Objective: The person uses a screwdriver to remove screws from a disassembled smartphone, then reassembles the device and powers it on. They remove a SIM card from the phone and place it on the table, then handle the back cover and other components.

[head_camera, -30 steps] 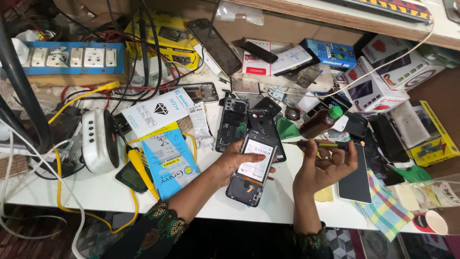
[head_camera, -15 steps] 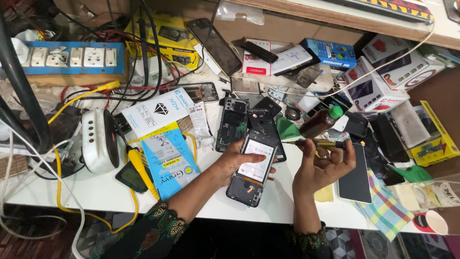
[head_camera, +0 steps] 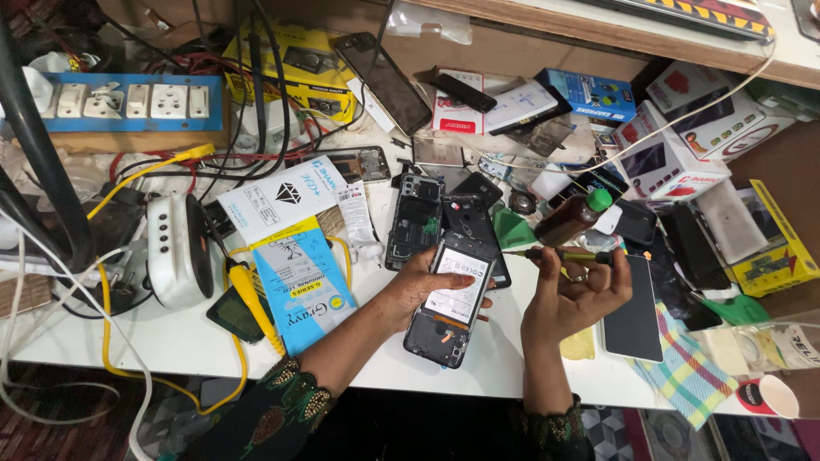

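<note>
Cables point(head_camera: 111, 282) — yellow, white and black — loop over the left end of the white desk point(head_camera: 171, 341), below a blue socket strip point(head_camera: 128, 102) and beside a white device point(head_camera: 175, 252). Next to them lie two film packets point(head_camera: 295, 256), one white, one blue, with a yellow-handled tool point(head_camera: 252, 303) at their lower edge. Right of the packets a black phone frame point(head_camera: 414, 222) lies open on the desk. Just below it the left hand point(head_camera: 418, 286) rests on an opened phone point(head_camera: 450, 299) that lies back-up near the front edge, its white battery showing; the thumb and fingers point(head_camera: 453, 280) lie spread flat on the battery, pressing it rather than closing round it. To the right, the right hand point(head_camera: 574, 294) is raised palm-up just beside the phone, its fingers curled around a thin screwdriver point(head_camera: 555, 254) whose tip points left toward the phone's top end. Behind that hand stands a brown bottle point(head_camera: 574, 218) with a green cap, tilted. Further right a dark screen point(head_camera: 634, 312) lies flat on a checked cloth point(head_camera: 683, 376) — and past it boxes point(head_camera: 683, 137) crowd the back, with a paper cup point(head_camera: 773, 395) at the desk's front corner.
</note>
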